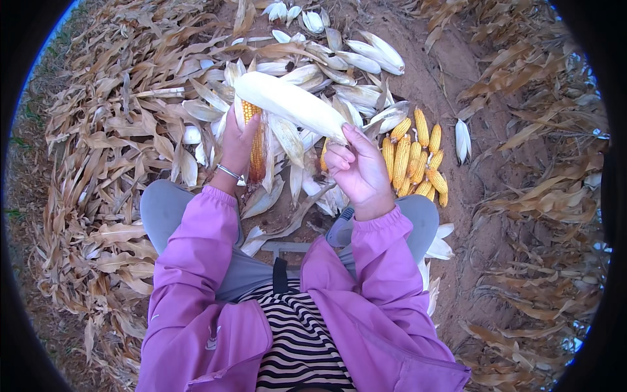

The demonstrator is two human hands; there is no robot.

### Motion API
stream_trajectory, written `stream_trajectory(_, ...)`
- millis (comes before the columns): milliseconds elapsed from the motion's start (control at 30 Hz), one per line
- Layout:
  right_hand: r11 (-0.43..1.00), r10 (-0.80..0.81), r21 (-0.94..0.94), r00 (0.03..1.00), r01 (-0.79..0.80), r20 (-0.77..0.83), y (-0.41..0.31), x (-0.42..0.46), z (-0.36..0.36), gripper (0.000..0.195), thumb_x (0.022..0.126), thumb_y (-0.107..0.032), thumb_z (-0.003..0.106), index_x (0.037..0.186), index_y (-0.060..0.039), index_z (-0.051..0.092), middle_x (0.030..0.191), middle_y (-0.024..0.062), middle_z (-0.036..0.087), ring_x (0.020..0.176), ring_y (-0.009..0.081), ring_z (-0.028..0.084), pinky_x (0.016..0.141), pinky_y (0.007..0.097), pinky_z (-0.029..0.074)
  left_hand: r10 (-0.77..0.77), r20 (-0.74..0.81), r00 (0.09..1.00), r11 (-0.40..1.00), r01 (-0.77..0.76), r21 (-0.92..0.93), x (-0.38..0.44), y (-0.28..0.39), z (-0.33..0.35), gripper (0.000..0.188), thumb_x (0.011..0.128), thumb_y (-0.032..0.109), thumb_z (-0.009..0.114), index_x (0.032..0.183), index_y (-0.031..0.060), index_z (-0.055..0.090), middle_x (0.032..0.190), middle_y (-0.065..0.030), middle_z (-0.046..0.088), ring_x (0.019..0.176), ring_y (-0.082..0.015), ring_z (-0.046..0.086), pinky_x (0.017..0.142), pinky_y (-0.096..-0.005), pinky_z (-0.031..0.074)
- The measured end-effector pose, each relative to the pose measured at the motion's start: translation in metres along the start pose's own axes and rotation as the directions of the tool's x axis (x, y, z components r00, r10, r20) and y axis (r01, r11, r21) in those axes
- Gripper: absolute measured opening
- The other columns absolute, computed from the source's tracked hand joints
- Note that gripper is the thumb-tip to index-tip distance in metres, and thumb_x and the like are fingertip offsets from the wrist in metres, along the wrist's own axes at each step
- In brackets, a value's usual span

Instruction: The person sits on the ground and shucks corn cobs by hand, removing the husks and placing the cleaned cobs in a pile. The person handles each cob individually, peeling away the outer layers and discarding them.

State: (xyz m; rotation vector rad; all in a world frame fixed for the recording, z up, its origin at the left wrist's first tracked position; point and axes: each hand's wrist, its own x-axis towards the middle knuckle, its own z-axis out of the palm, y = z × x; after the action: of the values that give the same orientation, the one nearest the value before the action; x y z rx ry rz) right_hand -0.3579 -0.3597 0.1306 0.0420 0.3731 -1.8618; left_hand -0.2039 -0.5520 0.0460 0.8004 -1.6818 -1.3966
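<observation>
My left hand (pixel 239 139) grips a partly bared ear of corn (pixel 256 147), its yellow kernels showing and brown silk at the near end. From its far end a broad pale husk leaf (pixel 291 105) stretches across to the right. My right hand (pixel 360 166) pinches the tip of that leaf between thumb and finger, with the other fingers curled. Beneath my hands lies a heap of ears still in dry husks (pixel 362 93). Just right of my right hand is a pile of husked yellow corn ears (pixel 411 161) on the soil.
Dry corn leaves and stalks (pixel 112 122) cover the ground at left, and more leaves (pixel 534 186) lie at right. A lone husked-leaf ear (pixel 462 141) rests on the reddish soil (pixel 455 255). My bent knees (pixel 166 208) flank the work area.
</observation>
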Motion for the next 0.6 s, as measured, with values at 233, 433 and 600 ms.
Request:
stream_trajectory(233,0.994,-0.099,-0.038,0.986,0.105,0.131,-0.040,-0.015,-0.019,0.007,0.100,-0.007,0.050,0.095,-0.0030,0.049,0.071,-0.0002,0.039,0.052,0.0056,0.033,0.045,0.0205,0.030,-0.065,-0.214,0.975,0.997,0.055,-0.051,0.022,-0.018,-0.038,0.041,0.094,0.017,0.060,0.127,-0.0024,0.046,0.112,-0.0113,0.060,0.094,-0.0179,0.061,0.081,-0.0315,0.050)
stream_trajectory(433,-0.093,0.081,-0.996,0.997,0.018,0.010,-0.010,-0.004,-0.063,0.024,0.094,-0.019,0.063,0.105,0.0018,0.067,0.097,0.0059,0.065,0.082,0.0140,0.062,0.076,0.0265,0.049,-0.137,-0.104,0.985,0.956,0.104,-0.275,0.015,-0.002,-0.020,0.037,0.095,0.017,0.060,0.125,0.0005,0.047,0.108,-0.0083,0.061,0.088,-0.0132,0.061,0.070,-0.0258,0.052)
stream_trajectory(600,0.397,-0.031,-0.915,0.997,0.073,0.066,0.012,0.001,-0.025,0.035,0.095,-0.029,0.064,0.114,-0.0002,0.063,0.108,0.0074,0.064,0.101,0.0134,0.059,0.084,0.0277,0.048,-0.156,-0.082,0.984,0.959,0.131,-0.253,0.007,0.003,-0.014,0.035,0.096,0.017,0.059,0.124,-0.0010,0.047,0.110,-0.0087,0.060,0.091,-0.0129,0.061,0.074,-0.0262,0.051)
